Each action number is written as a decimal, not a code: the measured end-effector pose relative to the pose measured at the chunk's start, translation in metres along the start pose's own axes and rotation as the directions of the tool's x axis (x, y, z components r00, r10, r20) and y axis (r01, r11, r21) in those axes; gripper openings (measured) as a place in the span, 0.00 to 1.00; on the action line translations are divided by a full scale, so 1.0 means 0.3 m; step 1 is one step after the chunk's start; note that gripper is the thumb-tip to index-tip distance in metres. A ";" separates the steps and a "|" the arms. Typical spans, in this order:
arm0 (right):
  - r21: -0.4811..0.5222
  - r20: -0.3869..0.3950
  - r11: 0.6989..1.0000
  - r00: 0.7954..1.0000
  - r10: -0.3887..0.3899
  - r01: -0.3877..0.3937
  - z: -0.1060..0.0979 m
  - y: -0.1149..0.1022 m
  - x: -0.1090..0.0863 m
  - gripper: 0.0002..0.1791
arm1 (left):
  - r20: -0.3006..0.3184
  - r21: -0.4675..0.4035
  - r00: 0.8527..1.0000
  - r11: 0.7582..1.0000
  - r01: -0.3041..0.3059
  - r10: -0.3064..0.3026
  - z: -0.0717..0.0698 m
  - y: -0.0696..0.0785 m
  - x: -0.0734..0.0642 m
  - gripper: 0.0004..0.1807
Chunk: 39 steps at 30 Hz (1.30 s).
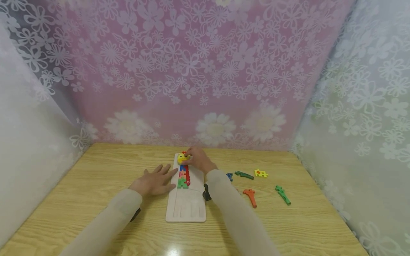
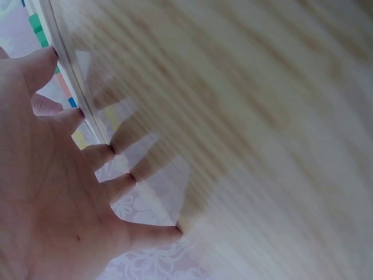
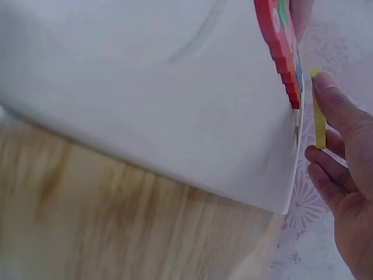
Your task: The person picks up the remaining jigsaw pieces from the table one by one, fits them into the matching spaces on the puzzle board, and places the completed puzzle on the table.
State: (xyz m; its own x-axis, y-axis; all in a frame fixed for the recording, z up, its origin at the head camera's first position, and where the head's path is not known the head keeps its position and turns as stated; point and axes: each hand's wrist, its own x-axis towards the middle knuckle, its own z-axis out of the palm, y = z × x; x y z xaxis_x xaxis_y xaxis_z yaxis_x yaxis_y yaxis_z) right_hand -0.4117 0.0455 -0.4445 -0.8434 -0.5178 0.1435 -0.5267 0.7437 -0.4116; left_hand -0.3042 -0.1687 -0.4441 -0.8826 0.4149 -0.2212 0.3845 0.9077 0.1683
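At the far end of a white puzzle board (image 1: 187,209), my right hand (image 1: 199,159) pinches a yellow animal-head puzzle piece (image 1: 182,159). The right wrist view has this yellow piece (image 3: 319,111) edge-on between thumb and fingers, a little apart from the board (image 3: 145,105). Below the head lie joined pieces in blue, pink and green (image 1: 183,182), with a red scalloped piece (image 1: 188,177) along their right side. My left hand (image 1: 155,180) lies with fingers spread on the table, its fingertips touching the board's left edge. The board's lower part shows bare recesses.
On the wooden table (image 1: 96,177) to the right lie loose pieces: a dark green one (image 1: 244,175), a yellow one (image 1: 261,173), an orange one (image 1: 251,197), a green one (image 1: 283,195) and a blue one (image 1: 229,176) partly behind my sleeve. Flowered curtains (image 1: 205,71) enclose the table.
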 end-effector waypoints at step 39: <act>-0.029 -0.041 0.999 0.999 0.016 -0.017 0.041 -0.003 0.029 0.18 | 0.002 -0.012 1.000 1.000 0.005 -0.005 0.006 -0.011 0.010 0.40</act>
State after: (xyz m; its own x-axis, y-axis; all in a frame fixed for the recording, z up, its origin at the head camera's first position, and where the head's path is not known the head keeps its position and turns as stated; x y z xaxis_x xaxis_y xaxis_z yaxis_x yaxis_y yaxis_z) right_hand -0.4173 0.0352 -0.4540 -0.8554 -0.4881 0.1733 -0.5148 0.7646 -0.3878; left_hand -0.3076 -0.1703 -0.4469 -0.8839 0.4106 -0.2240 0.3770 0.9089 0.1783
